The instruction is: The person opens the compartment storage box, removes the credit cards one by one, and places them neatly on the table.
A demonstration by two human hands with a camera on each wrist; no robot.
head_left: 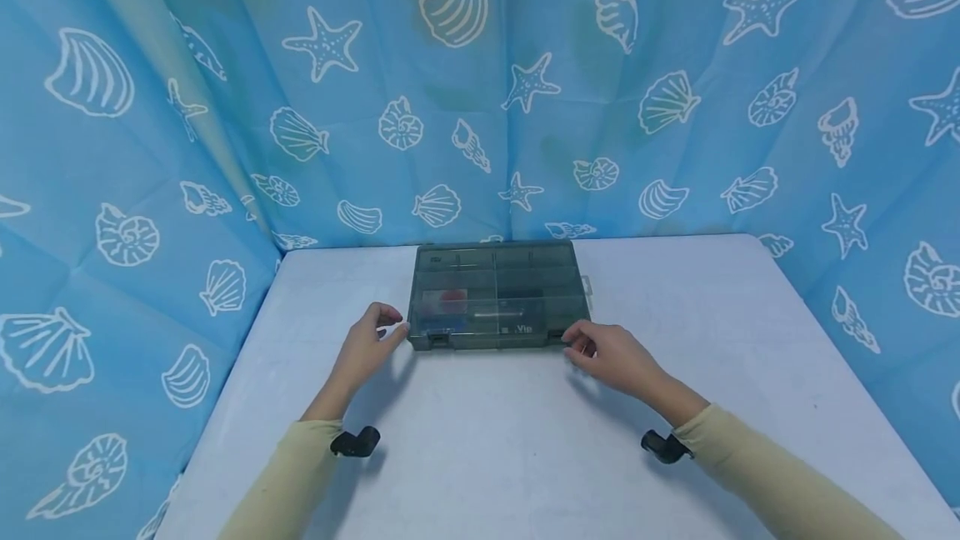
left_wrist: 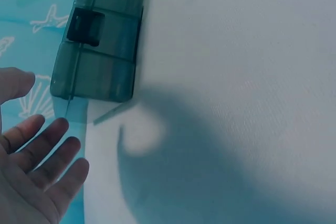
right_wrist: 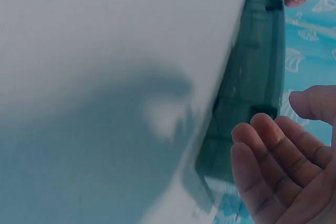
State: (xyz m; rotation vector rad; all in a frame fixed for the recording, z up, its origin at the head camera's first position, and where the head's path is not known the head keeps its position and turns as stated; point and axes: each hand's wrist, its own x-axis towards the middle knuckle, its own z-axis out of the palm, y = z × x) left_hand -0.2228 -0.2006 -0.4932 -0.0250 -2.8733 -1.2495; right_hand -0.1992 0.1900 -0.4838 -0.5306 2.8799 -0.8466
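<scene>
A dark translucent green compartment box (head_left: 491,280) lies flat on the table with its lid down. Through the lid I make out a small red item and pale shapes, too dim to identify. My left hand (head_left: 366,346) is at the box's front left corner, fingers loosely bent and holding nothing. In the left wrist view a gap shows between its fingers (left_wrist: 58,148) and the box end. Beside the front right latch is my right hand (head_left: 609,354), thumb and fingers apart and nothing gripped. Whether its fingertips touch the box, I cannot tell. A black latch (left_wrist: 85,27) sits on the box front.
The box stands near the back edge of a white-covered table (head_left: 517,448). Blue curtains (head_left: 480,98) with white shells and starfish hang behind it and along both sides. A clear tab (head_left: 587,284) juts out from the box's right side.
</scene>
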